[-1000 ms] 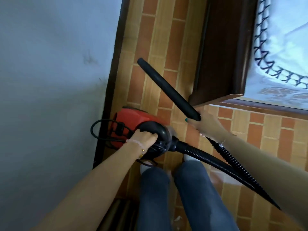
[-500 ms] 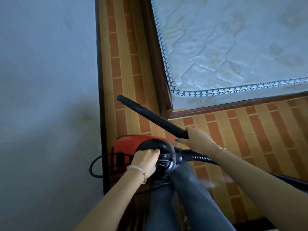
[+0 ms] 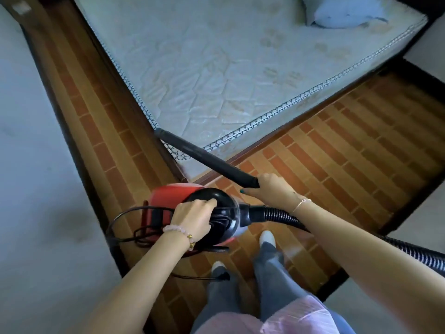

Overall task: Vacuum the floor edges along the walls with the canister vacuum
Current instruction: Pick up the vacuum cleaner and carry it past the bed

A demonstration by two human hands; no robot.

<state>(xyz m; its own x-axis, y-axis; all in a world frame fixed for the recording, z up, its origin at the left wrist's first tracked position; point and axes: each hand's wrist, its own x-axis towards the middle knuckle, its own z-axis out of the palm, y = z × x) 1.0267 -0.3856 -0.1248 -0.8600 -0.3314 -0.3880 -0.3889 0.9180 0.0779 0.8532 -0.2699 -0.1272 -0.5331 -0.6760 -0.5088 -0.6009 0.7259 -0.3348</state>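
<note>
A red and black canister vacuum (image 3: 168, 196) hangs above the brick-pattern floor (image 3: 337, 150) close to the left wall (image 3: 29, 165). My left hand (image 3: 192, 216) grips its black top. My right hand (image 3: 269, 189) holds the rear end of the black wand (image 3: 204, 157), whose tip points up-left over the mattress corner. A ribbed black hose (image 3: 279, 214) runs from the canister's front under my right forearm and off the right edge. The power cord (image 3: 125, 227) loops out to the left of the canister.
A bare quilted mattress (image 3: 228, 68) on a dark wooden frame fills the upper middle, with a pillow (image 3: 344, 13) at its far end. A dark skirting strip (image 3: 72, 145) lines the left wall. A narrow floor strip runs between wall and bed. My feet (image 3: 267, 238) stand below the canister.
The view has lifted, showing far more of the bed and floor. The wand has swung rightward, from the floor strip by the wall to over the mattress corner. Both hands keep their grips.
</note>
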